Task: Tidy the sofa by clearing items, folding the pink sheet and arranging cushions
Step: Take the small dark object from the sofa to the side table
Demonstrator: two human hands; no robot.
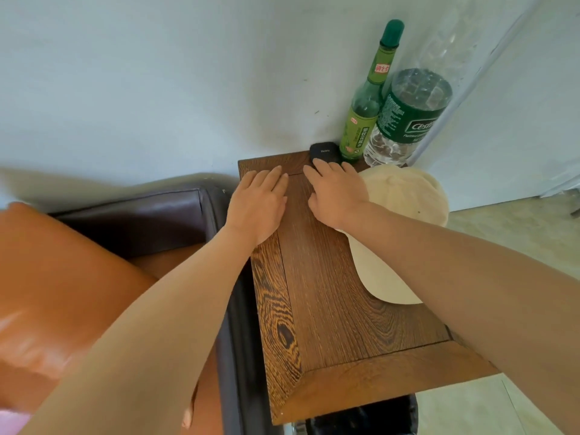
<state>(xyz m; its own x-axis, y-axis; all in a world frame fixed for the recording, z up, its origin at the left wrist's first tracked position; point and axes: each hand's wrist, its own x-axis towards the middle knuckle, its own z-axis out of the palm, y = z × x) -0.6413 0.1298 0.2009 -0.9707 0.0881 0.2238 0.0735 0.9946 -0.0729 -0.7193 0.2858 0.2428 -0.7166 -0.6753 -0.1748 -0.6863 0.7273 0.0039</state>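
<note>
Left hand [262,204] flat, fingers straight, palm down on wooden side table [329,309], centre of frame. Right hand [337,193] beside it, fingers extended, tips touching small black case [324,152] at table's far edge; holds nothing. Cream cap [405,227] right of hands. Green bottle [365,108] and water bottle [408,117] upper right. Orange cushion [56,293] on dark sofa [141,218], lower left. Pink sheet [11,422] sliver at bottom-left corner.

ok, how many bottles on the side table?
2. A slim green bottle at the far edge by the wall, and a clear water bottle right beside it in the corner. Nothing suggests more, though the cream cap could hide something small.
</note>
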